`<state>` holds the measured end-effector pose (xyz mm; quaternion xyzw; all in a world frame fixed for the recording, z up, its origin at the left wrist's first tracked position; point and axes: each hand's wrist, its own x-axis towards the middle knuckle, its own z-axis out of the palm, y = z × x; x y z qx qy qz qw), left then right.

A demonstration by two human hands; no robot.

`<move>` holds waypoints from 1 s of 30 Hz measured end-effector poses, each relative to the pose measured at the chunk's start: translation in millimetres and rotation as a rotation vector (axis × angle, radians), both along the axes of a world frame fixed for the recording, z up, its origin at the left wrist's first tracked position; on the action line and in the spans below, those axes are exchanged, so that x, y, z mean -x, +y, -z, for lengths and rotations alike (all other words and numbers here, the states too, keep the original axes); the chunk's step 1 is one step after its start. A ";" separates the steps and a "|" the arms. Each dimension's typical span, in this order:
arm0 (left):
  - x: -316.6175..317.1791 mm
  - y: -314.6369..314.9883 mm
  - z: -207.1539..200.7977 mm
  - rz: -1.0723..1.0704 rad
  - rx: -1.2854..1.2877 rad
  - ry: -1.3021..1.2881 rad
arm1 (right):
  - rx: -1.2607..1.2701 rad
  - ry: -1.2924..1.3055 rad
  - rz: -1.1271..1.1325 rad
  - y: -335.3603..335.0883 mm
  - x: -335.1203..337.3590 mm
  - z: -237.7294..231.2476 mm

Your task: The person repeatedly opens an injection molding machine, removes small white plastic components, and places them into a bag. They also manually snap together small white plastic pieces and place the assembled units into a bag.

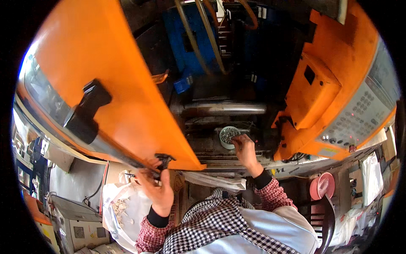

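Near the machine bed's (207,146) front edge, the bowl (227,146) of grey bits (229,134), presumably rigid yet spillable, is best held by its rim; right hand (246,151) pinched alongside, left hand (157,190) half-curled by a black piece (164,158), any grasp cannot be told

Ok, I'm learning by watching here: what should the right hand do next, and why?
Probably pinch up a few small pieces from the bowl: the right hand is at its rim, and plenty lie inside. I can't tell whether it holds any. The left hand is over by the orange door.
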<state>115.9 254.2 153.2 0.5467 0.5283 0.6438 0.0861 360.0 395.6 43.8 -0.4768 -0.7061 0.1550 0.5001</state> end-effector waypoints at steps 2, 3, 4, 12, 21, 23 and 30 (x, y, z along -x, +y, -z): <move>12.4 -5.0 0.4 -0.098 0.011 -0.045 | 0.061 0.028 -0.047 9.2 5.3 -22.1; 16.7 -3.9 -3.4 -0.115 0.004 -0.021 | 0.094 0.039 -0.063 12.6 8.7 -34.2; 23.9 -3.0 -3.6 -0.151 0.019 -0.026 | 0.001 0.065 -0.086 28.1 13.7 -34.0; 49.4 17.8 -10.4 -0.380 -0.053 -0.065 | 0.090 0.567 -0.332 173.0 83.6 -82.5; 66.2 28.4 -7.2 -0.566 -0.038 -0.071 | 0.132 0.990 -0.140 407.5 132.7 -123.3; 66.5 31.7 -9.2 -0.594 -0.044 -0.030 | 0.161 1.143 -0.281 420.7 141.0 -132.5; 59.9 27.4 -11.9 -0.668 0.060 0.044 | 0.039 1.118 -0.133 460.2 162.5 -146.1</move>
